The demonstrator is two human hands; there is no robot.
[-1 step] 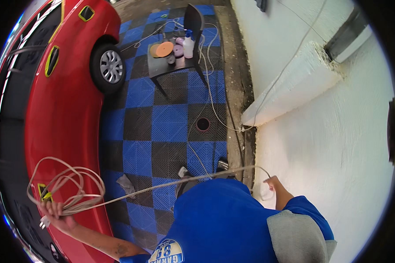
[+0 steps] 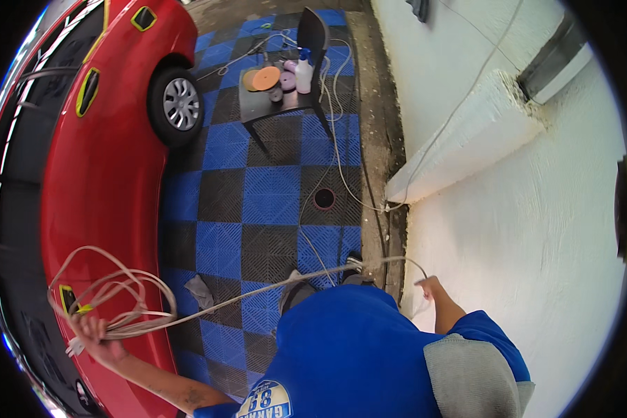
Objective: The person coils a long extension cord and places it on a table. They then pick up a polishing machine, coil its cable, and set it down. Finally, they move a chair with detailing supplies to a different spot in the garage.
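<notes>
A loosely coiled whitish extension cord [image 2: 146,322] hangs from my left hand [image 2: 99,339], whose fingers are closed round the loops beside the red car's side. Its white plug [image 2: 75,347] sticks out past that hand. From the coil a single length of cord runs across in front of my body to my right hand [image 2: 430,285]. This hand is closed on the cord near the white wall, and a faint, blurred loop hangs below it.
A red car [image 2: 104,181] with yellow-taped handles stands at left. Ahead, a dark chair [image 2: 258,108] carries polishing pads, a spray bottle [image 2: 304,73] and other items. A grey cloth [image 2: 200,292] and a dark round object [image 2: 324,199] lie on the tiled floor. More cord trails along the wall [image 2: 494,209].
My left hand and the coil have shifted slightly to the right, and the loops sway. The cord's stretch has dipped a little nearer the feet. My right hand has barely moved.
</notes>
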